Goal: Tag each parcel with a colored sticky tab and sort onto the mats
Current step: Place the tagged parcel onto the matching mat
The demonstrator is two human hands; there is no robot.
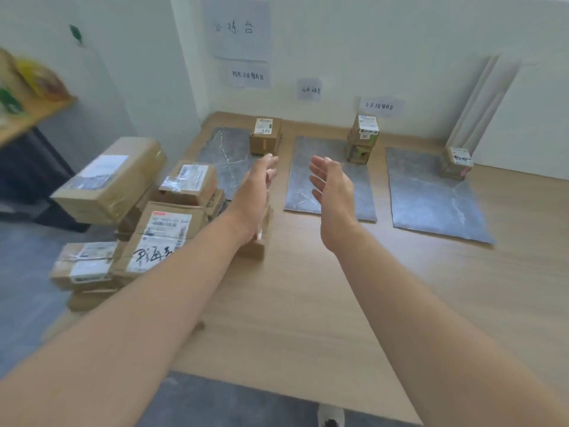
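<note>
Three grey marbled mats lie on the wooden table: left mat (221, 155), middle mat (323, 180), right mat (431, 198). A cardboard parcel with an orange tab (265, 136) stands on the left mat. Two stacked parcels (363, 138) with a green tab stand on the middle mat, and a small parcel with a pink tab (456, 163) on the right mat. My left hand (255, 192) and my right hand (334, 192) hover over the table with fingers straight, palms facing each other, holding nothing. A small parcel (260, 238) sits partly hidden under my left wrist.
A pile of untagged cardboard parcels (160, 238) fills the table's left side, with a large box (110, 180) on top. Paper labels (248, 76) hang on the wall behind each mat. A shelf with goods (34, 87) stands at far left.
</note>
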